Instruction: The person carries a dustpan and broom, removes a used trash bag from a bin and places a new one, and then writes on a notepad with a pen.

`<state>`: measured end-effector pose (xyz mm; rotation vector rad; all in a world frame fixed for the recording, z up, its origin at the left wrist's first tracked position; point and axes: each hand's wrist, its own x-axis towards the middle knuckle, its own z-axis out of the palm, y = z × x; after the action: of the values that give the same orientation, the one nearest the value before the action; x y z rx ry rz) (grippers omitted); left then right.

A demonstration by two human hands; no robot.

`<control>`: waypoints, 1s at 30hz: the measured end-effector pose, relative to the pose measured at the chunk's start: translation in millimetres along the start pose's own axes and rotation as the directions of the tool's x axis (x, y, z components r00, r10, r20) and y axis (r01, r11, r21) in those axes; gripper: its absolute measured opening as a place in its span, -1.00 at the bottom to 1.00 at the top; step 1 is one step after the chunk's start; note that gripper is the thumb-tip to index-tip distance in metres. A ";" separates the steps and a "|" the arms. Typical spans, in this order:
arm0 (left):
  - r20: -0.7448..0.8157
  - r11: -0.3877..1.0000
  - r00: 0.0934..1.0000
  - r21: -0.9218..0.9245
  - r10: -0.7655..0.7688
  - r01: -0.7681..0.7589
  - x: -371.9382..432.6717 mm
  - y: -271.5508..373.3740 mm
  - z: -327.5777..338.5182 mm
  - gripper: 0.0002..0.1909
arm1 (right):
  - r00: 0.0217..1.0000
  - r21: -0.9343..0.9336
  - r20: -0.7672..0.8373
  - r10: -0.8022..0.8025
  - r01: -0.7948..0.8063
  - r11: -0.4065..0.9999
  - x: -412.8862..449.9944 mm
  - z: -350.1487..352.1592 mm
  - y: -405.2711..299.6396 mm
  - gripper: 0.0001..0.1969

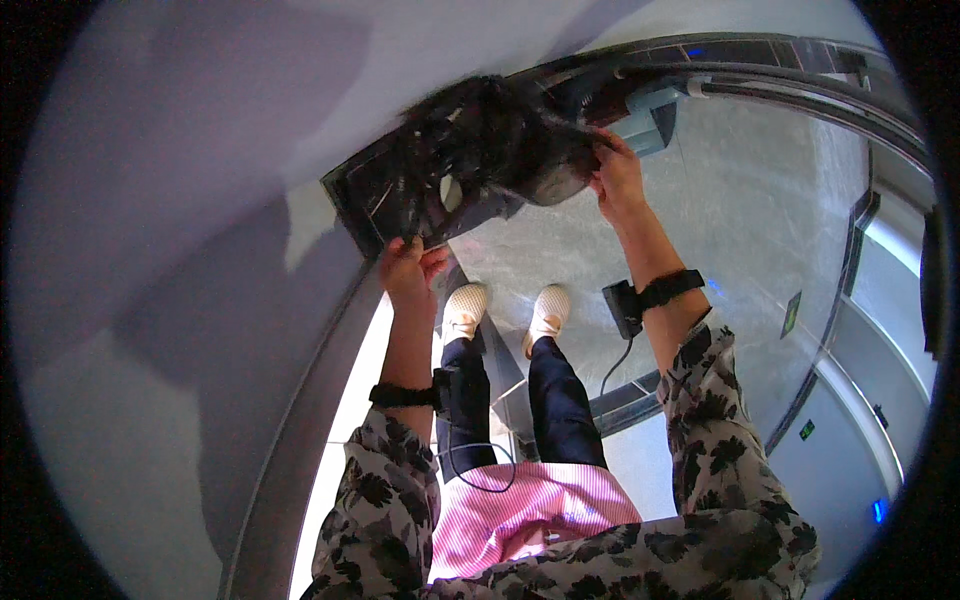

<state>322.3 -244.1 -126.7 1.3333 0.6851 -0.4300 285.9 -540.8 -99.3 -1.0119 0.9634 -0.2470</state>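
Note:
A black plastic bag is spread between my two hands, in front of me near the foot of the wall. My left hand grips its edge at the lower left, with some fingers loosely curled. My right hand pinches the bag's other edge at the right. A pale object shows among the dark folds; I cannot tell what it is. Part of the bag by my right hand looks thin and see-through. How full the bag is cannot be seen.
A wall stands close at the left and ahead. A grey-blue plastic container sits beyond my right hand, beneath a curved dark rail. Grey floor stretches to the right, towards doors. A cable hangs from my right wrist device.

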 end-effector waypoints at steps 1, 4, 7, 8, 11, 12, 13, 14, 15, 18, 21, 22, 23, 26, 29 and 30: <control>-0.058 0.993 0.991 0.008 -0.121 0.122 3.9 -6.7 -0.7 -0.74 | 0.996 0.028 0.082 -0.018 0.015 0.999 0.4 0.5 4.4 -0.72; 0.172 0.998 0.985 -0.062 -0.018 0.029 29.9 -7.9 -4.3 -0.75 | 0.972 0.064 0.227 -0.066 0.053 0.997 -1.2 12.5 11.5 -0.66; 0.255 0.991 0.966 -0.116 -0.038 0.070 35.8 -3.8 4.1 -0.77 | 0.958 -0.087 0.276 -0.077 0.105 0.991 3.2 12.1 24.4 -0.59; 0.266 0.985 0.962 -0.139 -0.060 0.100 37.3 -5.6 6.1 -0.77 | 0.963 -0.114 0.259 -0.071 0.104 0.988 2.9 9.3 27.9 -0.58; 0.216 0.983 0.969 -0.110 -0.119 0.145 40.3 -2.8 11.0 -0.76 | 0.973 -0.182 0.221 -0.059 0.101 0.978 -5.4 3.5 26.6 -0.57; 0.189 0.983 0.972 -0.086 -0.142 0.160 36.8 -2.9 9.8 -0.75 | 0.976 -0.204 0.208 -0.059 0.102 0.974 -15.0 -2.7 27.6 -0.57; 0.173 0.984 0.975 -0.086 -0.142 0.159 33.3 -2.9 8.3 -0.75 | 0.979 -0.226 0.193 -0.060 0.103 0.969 -24.4 -9.7 27.6 -0.58; 0.158 0.984 0.977 -0.084 -0.143 0.158 29.8 -3.0 6.8 -0.75 | 0.983 -0.244 0.178 -0.050 0.094 0.965 -33.5 -17.1 26.1 -0.62; 0.118 0.984 0.985 -0.106 -0.128 0.140 21.6 -1.9 -6.0 -0.75 | 0.980 -0.268 0.198 -0.033 0.087 0.959 -47.2 -13.9 25.0 -0.65; 0.157 0.982 0.987 -0.176 -0.044 0.072 8.4 2.2 -5.9 -0.68 | 0.974 -0.305 0.227 -0.025 0.095 0.948 -91.1 -39.7 38.1 -0.73; 0.171 0.970 0.980 -0.204 -0.100 0.135 -19.3 8.5 8.6 -0.69 | 0.957 -0.345 0.288 -0.022 0.125 0.930 -139.4 -77.7 67.5 -0.81; 0.269 0.961 0.958 -0.220 -0.104 0.167 -24.7 10.8 8.5 -0.72 | 0.941 -0.345 0.336 -0.025 0.148 0.927 -152.1 -87.0 77.1 -0.83; 0.355 0.952 0.930 -0.238 -0.099 0.192 -27.7 13.6 5.1 -0.75 | 0.939 -0.376 0.343 0.018 0.119 0.919 -168.4 -90.1 85.8 -0.80; 0.517 0.947 0.851 -0.216 -0.096 0.238 -45.4 16.8 -3.1 -0.79 | 0.895 -0.579 0.435 0.103 0.190 0.793 -217.5 -106.3 103.3 -0.80; 0.625 0.969 0.780 -0.168 -0.037 0.182 -78.4 36.9 -23.6 -0.82 | 0.865 -0.709 0.464 0.189 0.235 0.665 -249.8 -114.2 119.6 -0.84; 0.638 0.976 0.769 -0.138 -0.042 0.168 -93.9 41.2 -33.8 -0.83 | 0.861 -0.749 0.482 0.165 0.307 0.587 -263.3 -112.1 114.9 -0.86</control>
<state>273.0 -211.8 -36.1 0.8825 0.2193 -0.8402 17.9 -392.7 -62.7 -1.8654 0.4997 0.4578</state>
